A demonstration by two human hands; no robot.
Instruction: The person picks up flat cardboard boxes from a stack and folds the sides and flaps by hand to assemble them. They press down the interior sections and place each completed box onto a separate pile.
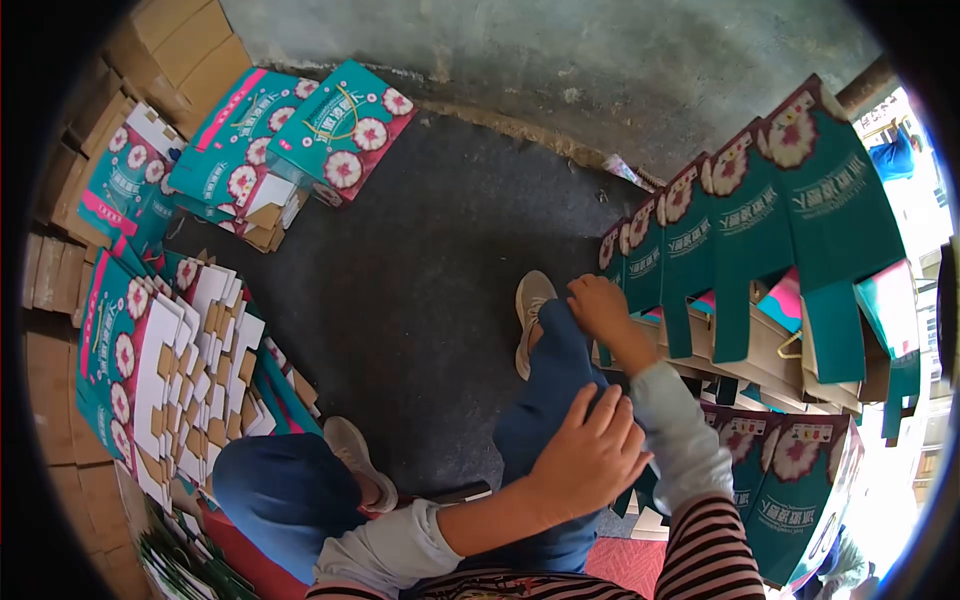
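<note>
My left hand lies flat on my right leg in blue jeans, fingers slightly apart, holding nothing. My right hand is further out along the same leg, its fingers closed on the jeans' fabric near the hem, just beside my beige shoe. My other shoe rests on the dark floor by my left knee. Both forearms wear grey sleeves over striped ones.
Teal gift boxes with flower prints stand in a row at the right, with more below them. Flat folded cartons are stacked upright at the left. Assembled teal boxes lie at the back left by a concrete wall.
</note>
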